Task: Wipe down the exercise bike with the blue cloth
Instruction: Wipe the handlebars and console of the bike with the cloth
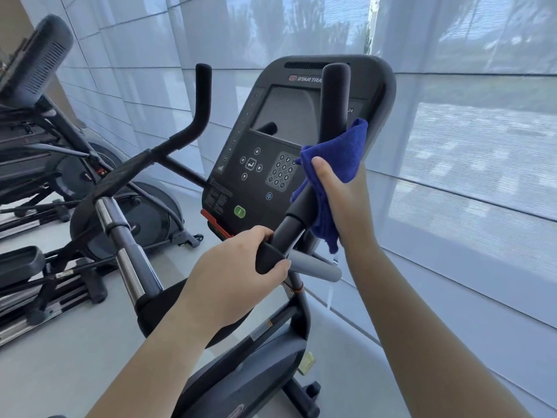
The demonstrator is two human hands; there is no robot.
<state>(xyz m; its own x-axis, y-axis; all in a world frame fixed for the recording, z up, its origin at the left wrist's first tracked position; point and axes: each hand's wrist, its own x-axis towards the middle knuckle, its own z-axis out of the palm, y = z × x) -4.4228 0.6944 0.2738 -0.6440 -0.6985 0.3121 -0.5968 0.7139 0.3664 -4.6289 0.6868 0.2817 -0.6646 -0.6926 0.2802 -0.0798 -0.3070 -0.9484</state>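
Head view: seems midway through wiping. Holds blue cloth (337,152) pinched in right grip (343,194), thumb on top, pressed against upright right handlebar (334,92) of exercise bike (297,312), just right of console (271,116). Steadies lower bar (266,256) with left grip (238,267), fingers curled round it. Likely left: console, far left handlebar (202,95), frame.

Royal-blue cloth (334,159); black console (271,164) with green button (240,211), red-edged tab (211,217); grey floor (60,372).

Both forearms reach forward; the left hand (241,267) grips a handlebar (268,258), the right hand (342,200), higher, clutches the blue cloth (337,155).
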